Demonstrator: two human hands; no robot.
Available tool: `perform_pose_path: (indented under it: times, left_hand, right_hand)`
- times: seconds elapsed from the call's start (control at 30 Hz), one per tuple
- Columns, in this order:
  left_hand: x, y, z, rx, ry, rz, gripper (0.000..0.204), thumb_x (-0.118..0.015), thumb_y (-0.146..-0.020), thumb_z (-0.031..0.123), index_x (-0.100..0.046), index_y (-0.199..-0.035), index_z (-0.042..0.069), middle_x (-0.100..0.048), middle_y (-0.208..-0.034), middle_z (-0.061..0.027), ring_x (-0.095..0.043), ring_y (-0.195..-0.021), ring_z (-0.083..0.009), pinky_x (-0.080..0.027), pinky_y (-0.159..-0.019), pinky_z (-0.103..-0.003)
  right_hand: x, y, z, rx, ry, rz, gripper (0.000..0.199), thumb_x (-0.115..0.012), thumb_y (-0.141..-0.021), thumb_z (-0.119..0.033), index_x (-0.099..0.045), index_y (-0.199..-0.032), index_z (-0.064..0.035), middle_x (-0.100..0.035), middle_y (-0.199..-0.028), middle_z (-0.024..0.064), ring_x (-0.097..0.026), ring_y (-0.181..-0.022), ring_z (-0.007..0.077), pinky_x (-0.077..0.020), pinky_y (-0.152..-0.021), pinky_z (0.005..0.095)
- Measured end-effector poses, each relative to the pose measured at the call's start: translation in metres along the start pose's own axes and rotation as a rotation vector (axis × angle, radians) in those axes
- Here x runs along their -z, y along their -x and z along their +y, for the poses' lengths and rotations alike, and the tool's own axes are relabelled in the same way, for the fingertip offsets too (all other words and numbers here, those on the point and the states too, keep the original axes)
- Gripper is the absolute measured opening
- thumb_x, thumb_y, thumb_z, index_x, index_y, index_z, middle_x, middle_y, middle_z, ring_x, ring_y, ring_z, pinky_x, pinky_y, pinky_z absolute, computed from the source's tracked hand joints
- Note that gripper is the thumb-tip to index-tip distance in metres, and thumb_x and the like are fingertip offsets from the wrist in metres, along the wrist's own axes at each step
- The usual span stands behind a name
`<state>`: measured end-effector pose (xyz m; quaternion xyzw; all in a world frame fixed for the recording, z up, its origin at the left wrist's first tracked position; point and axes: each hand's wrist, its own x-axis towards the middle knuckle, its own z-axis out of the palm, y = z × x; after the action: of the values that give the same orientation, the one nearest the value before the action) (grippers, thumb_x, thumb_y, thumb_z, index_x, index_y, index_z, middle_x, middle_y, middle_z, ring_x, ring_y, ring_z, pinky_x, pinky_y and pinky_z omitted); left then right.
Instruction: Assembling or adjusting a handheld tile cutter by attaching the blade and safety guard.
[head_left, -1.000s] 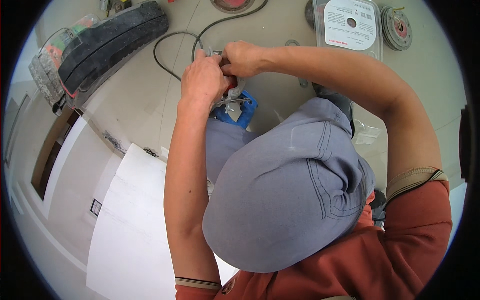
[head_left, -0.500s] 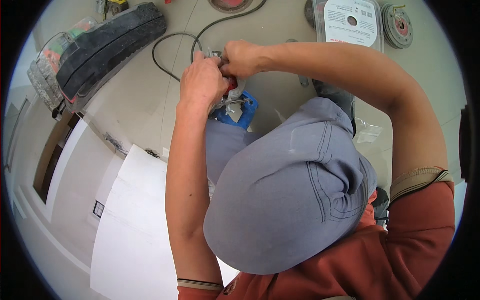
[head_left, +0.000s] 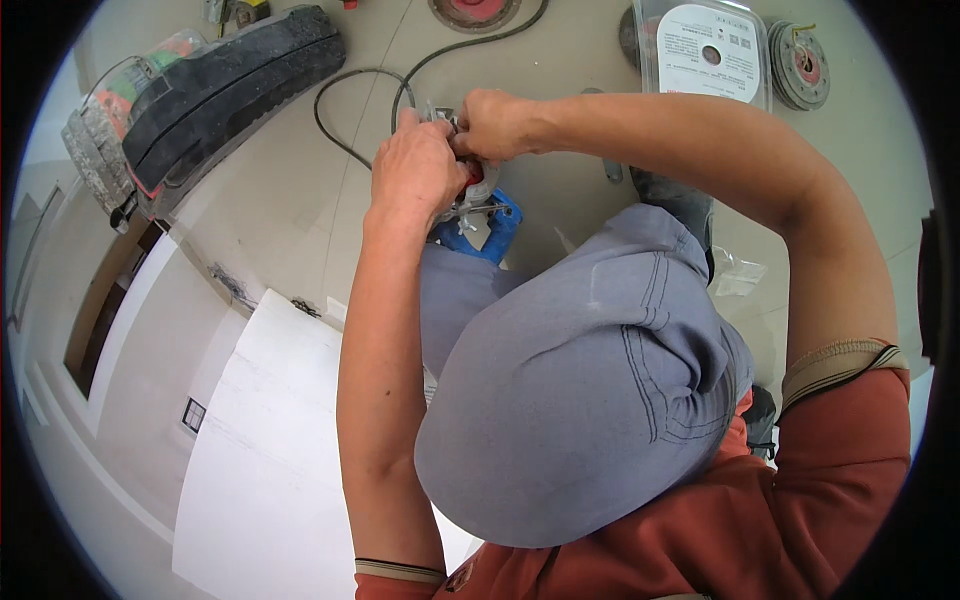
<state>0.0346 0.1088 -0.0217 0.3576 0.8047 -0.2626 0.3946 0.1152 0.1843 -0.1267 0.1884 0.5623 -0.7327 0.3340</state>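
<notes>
A corded power tool (head_left: 482,225) with a blue handle, a red part, metal plates and a wing screw sits on the floor just beyond my bent knee. It looks like a small hand-held saw. My left hand (head_left: 415,170) is closed over its far side, fingers curled against the metal. Right beside it, my right hand (head_left: 492,125) comes across from the right, its fingers bent and pinched together at the tool's far end. Whatever small part lies between those fingers is hidden. A black cable (head_left: 425,62) loops on the tiles beyond my hands.
At far left stands a dusty black case (head_left: 235,105) beside a clear tub (head_left: 95,150). A clear plastic box (head_left: 710,50) with a white round-holed label and stacked discs (head_left: 800,70) lie far right. A red-centred disc (head_left: 475,12) is farther off. A white panel (head_left: 265,450) leans at left.
The whole view has shifted slightly, so things sit a little lower and to the right. Both hands stay at the tool; the right fingers have shifted slightly.
</notes>
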Motion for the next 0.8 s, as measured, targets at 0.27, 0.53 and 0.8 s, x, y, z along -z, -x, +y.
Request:
perform_pose_path:
  times: [0.27,0.53,0.8]
  left_hand:
    - [0.000,0.003,-0.002,0.024,0.017,-0.024,0.038,-0.077,-0.075,0.019,-0.075,-0.112,0.010,-0.062,-0.118,-0.0154,-0.061,-0.111,-0.0334,-0.050,-0.096,-0.042]
    - [-0.004,-0.001,-0.006,-0.013,0.003,0.006,0.037,-0.073,-0.075,0.016,-0.074,-0.112,0.009,-0.063,-0.117,-0.0165,-0.061,-0.111,-0.0340,-0.050,-0.096,-0.043]
    - [-0.004,-0.001,-0.006,-0.043,-0.007,-0.002,0.030,-0.069,-0.085,0.021,-0.074,-0.111,0.009,-0.059,-0.120,-0.0203,-0.064,-0.108,-0.0385,-0.051,-0.095,-0.046]
  right_hand:
    - [0.000,-0.001,-0.001,0.115,0.086,0.047,0.028,-0.070,-0.084,-0.025,-0.073,-0.086,0.0023,-0.072,-0.075,0.0167,-0.069,-0.064,0.0269,-0.0555,-0.064,0.0390]
    - [-0.001,-0.004,0.005,0.242,0.230,0.087,0.027,-0.066,-0.088,-0.024,-0.072,-0.083,0.0016,-0.071,-0.072,0.0148,-0.068,-0.062,0.0230,-0.0556,-0.060,0.0364]
    - [-0.001,-0.008,-0.005,0.033,0.240,-0.011,0.027,-0.071,-0.085,-0.029,-0.077,-0.083,-0.0021,-0.073,-0.079,0.0164,-0.072,-0.070,0.0242,-0.0587,-0.067,0.0384]
